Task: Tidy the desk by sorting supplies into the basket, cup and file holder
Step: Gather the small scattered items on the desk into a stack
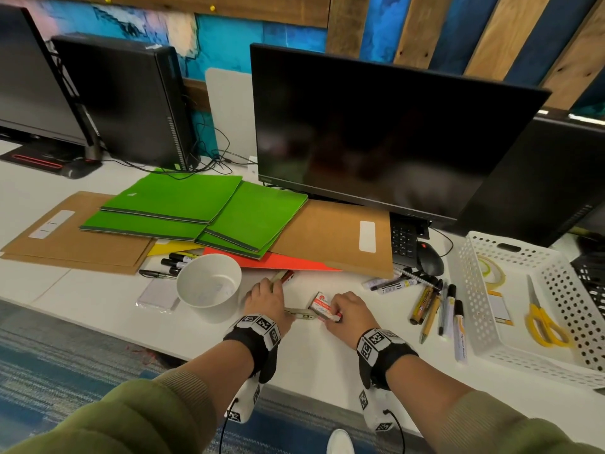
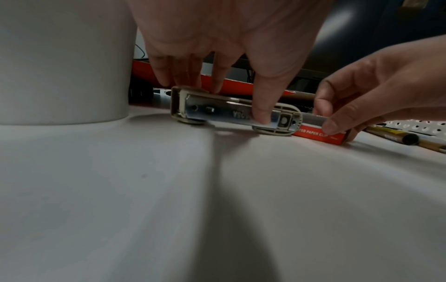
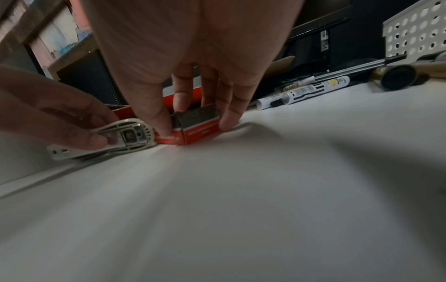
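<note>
- We see the white basket (image 1: 471,290) well to our right on the desk (image 1: 98,309), with scissors (image 1: 540,319) already in it.
- The white cup (image 1: 209,286) stands just left of our left hand (image 1: 266,301).
- That hand pinches the stapler (image 2: 235,112), thumb on one side, fingers on the other; its long axis runs left to right, toward the other hand.
- Our right hand (image 1: 343,308) pinches the small red paper-clip box (image 1: 322,306), which touches the stapler's end and, being nearer the basket, should likely go first.

Stapler (image 2: 235,111): bright metal underside, beige plastic frame. Clip box (image 3: 193,131) beside stapler: printed red card. Desk (image 2: 217,190): smooth matt white. Basket (image 1: 471,290): perforated white plastic.
</note>
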A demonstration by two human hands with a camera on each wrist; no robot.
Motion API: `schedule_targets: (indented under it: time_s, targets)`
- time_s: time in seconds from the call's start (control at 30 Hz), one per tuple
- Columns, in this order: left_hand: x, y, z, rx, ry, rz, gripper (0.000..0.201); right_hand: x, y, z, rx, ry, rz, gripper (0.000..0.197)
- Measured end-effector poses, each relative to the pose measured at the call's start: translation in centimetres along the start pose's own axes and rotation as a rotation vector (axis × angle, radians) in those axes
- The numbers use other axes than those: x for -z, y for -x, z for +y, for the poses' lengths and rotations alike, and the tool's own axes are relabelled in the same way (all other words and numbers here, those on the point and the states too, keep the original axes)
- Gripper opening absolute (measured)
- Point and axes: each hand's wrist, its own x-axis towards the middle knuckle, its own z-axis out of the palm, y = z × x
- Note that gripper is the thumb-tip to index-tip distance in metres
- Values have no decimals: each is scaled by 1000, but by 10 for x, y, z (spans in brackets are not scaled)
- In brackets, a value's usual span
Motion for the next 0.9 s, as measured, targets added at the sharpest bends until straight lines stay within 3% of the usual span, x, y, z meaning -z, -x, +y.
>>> schedule_targets:
  time_s: [0.17,0.43,0.63,0.83,0.9]
  targets:
    - [-2,-1,2,-37,-23,-37,52,1,0,2,-67,26,14,21]
    - [-2,-7,9,-50,74,-106,64,10,3,2,-157,116,-14,31]
    - [-3,-13,13,-17,9,-201,55,14,11,5,-201,83,36,27]
    - [-5,-7,21,-46,46,-167,52,23,27,12,-230,60,86,20]
    - [-6,-5,29,-61,53,-169,53,28,36,15,-246,49,104,28]
